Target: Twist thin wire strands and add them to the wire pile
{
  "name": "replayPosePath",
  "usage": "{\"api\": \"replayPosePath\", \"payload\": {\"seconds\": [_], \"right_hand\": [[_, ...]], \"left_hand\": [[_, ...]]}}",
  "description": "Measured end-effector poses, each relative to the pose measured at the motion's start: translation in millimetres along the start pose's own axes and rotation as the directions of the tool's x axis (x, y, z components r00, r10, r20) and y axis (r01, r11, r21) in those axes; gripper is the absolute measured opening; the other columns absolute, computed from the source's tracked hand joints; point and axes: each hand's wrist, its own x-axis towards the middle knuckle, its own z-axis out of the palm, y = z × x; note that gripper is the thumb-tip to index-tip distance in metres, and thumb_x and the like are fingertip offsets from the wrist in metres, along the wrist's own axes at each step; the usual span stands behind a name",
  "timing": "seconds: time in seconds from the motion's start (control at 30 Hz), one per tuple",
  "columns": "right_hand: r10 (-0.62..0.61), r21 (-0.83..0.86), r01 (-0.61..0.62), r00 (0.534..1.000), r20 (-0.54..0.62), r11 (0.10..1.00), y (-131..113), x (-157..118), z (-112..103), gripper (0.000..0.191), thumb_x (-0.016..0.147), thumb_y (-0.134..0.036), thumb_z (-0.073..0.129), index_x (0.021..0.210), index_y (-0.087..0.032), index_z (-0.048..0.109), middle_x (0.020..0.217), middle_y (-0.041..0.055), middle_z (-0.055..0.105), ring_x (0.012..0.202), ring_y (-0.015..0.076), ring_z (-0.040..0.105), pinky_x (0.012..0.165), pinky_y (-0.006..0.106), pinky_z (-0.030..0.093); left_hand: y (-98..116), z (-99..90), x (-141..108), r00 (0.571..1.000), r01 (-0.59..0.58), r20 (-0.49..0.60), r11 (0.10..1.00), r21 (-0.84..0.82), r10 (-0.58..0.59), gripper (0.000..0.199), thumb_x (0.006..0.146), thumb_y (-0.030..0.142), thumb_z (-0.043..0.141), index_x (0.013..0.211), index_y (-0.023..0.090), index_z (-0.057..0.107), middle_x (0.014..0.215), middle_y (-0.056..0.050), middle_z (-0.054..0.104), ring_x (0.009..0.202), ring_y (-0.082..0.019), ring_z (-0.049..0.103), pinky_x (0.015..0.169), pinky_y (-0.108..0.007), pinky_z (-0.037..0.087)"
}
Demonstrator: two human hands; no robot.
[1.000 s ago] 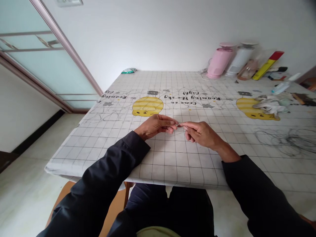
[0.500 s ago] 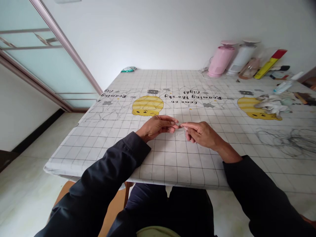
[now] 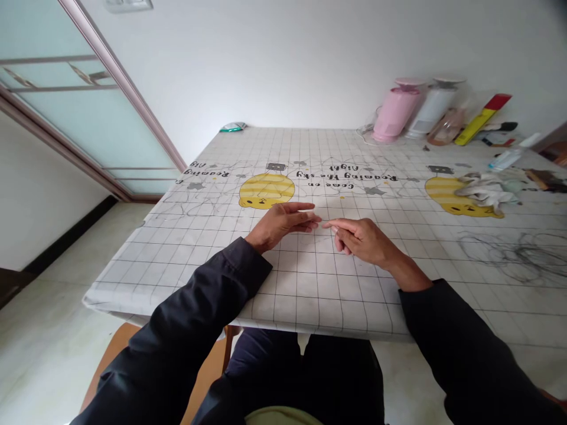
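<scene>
Both my hands are held over the middle of the checked tablecloth (image 3: pixel 296 295), fingertips facing each other with a small gap between them. On my left hand (image 3: pixel 283 224) the index finger is stretched out and lifted, while the thumb presses against the fingers below it. My right hand (image 3: pixel 361 239) has its thumb pressed to the pointing index finger, the other fingers curled under. What is pinched in either hand is too thin or small to make out.
Loose dark wire (image 3: pixel 527 254) lies tangled on the right, with a crumpled whitish cloth (image 3: pixel 485 192) beyond it. A pink appliance (image 3: pixel 396 112), a white one (image 3: pixel 432 109) and a yellow-red box (image 3: pixel 482 121) stand by the wall. A green packet (image 3: pixel 233 127) sits at the far left.
My left index finger has lifted away from the thumb, and the gap between the two hands' fingertips is slightly wider. My right hand has hardly moved. The view has tilted a little.
</scene>
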Motion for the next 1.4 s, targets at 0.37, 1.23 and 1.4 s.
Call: {"api": "replayPosePath", "payload": {"seconds": [0.37, 1.23, 1.4], "right_hand": [[0.201, 0.234, -0.172, 0.974, -0.108, 0.957, 2, 19, 17, 0.028, 0.106, -0.051, 0.063, 0.116, -0.024, 0.061, 0.07, -0.001, 0.07, 0.052, 0.0164, 0.06, 0.048, 0.028, 0.049], [0.49, 0.216, -0.483, 0.871, 0.023, 0.848, -52, 167, 104, 0.016, 0.105, -0.031, 0.072, 0.108, -0.019, 0.062, 0.072, 0.0113, 0.076, 0.045, 0.0196, 0.066, 0.034, 0.027, 0.039], [0.438, 0.205, -0.42, 0.898, -0.046, 0.884, -42, 149, 90, 0.017, 0.105, -0.031, 0.072, 0.11, -0.02, 0.059, 0.084, 0.0113, 0.079, 0.052, 0.0189, 0.071, 0.037, 0.026, 0.043]], "left_hand": [[-22, 46.6, -58, 0.686, -0.726, 0.645, 0.262, 0.636, 0.335, 0.03, 0.113, 0.035, 0.054, 0.104, 0.021, 0.079, 0.098, -0.011, 0.08, 0.091, -0.023, 0.074, 0.085, -0.038, 0.057], [-57, 47.5, -44, 0.616, -0.771, 0.766, 0.339, 0.539, 0.183, 0.02, 0.107, 0.025, 0.054, 0.099, 0.021, 0.071, 0.1, -0.009, 0.081, 0.082, -0.023, 0.073, 0.063, -0.038, 0.048], [-55, 47.3, -47, 0.64, -0.745, 0.751, 0.369, 0.555, 0.163, 0.02, 0.108, 0.028, 0.054, 0.096, 0.02, 0.068, 0.087, -0.007, 0.077, 0.075, -0.02, 0.069, 0.061, -0.036, 0.043]]}}
